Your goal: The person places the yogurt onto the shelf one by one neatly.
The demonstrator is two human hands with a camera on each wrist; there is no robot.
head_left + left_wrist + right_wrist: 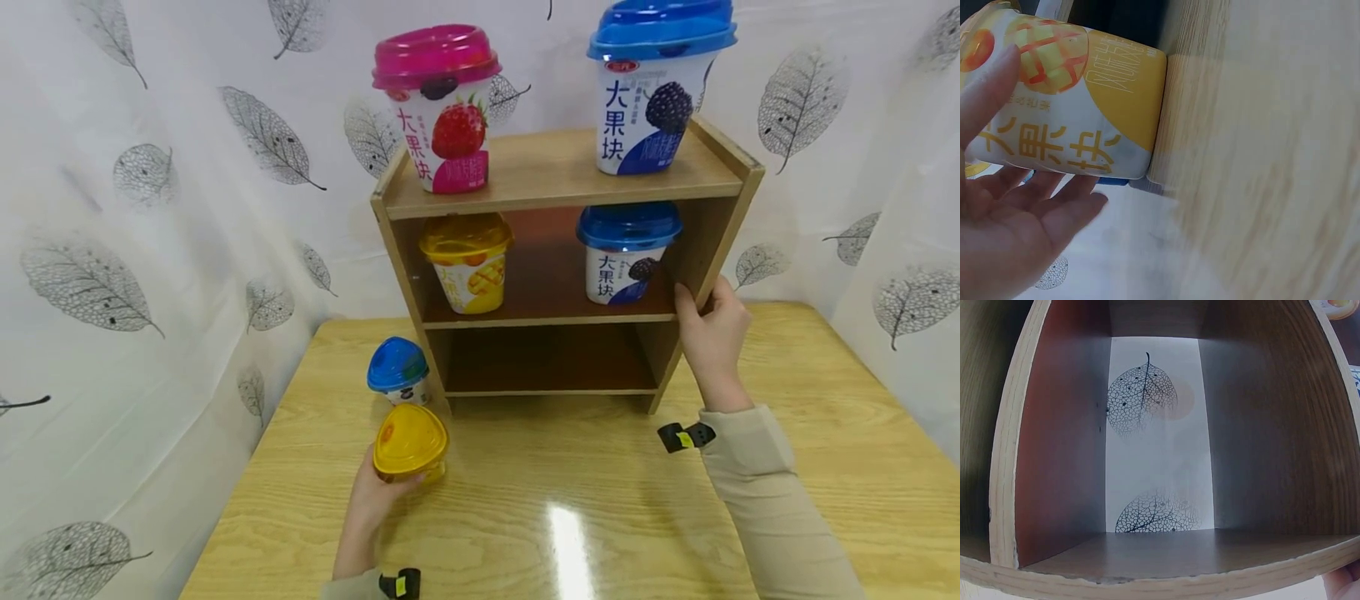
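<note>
My left hand (369, 498) holds a yellow-lidded yogurt cup (409, 442) at the shelf's front left corner. In the left wrist view, the thumb lies across the cup's (1054, 94) printed side and the fingers are beneath it in the picture; its base meets the tabletop. Right behind it stands a blue-lidded yogurt cup (398, 367). My right hand (716, 342) grips the right side panel of a small wooden shelf (547, 321), thumb on the front edge. Part of that hand shows at the right wrist view's lower right corner.
On the shelf top stand a pink-lidded strawberry cup (442, 108) and a blue-lidded blackberry cup (652, 92). The middle level holds a yellow-lidded cup (468, 267) and another blue-lidded cup (626, 254). A leaf-print curtain (187, 250) hangs behind the wooden table (540, 483).
</note>
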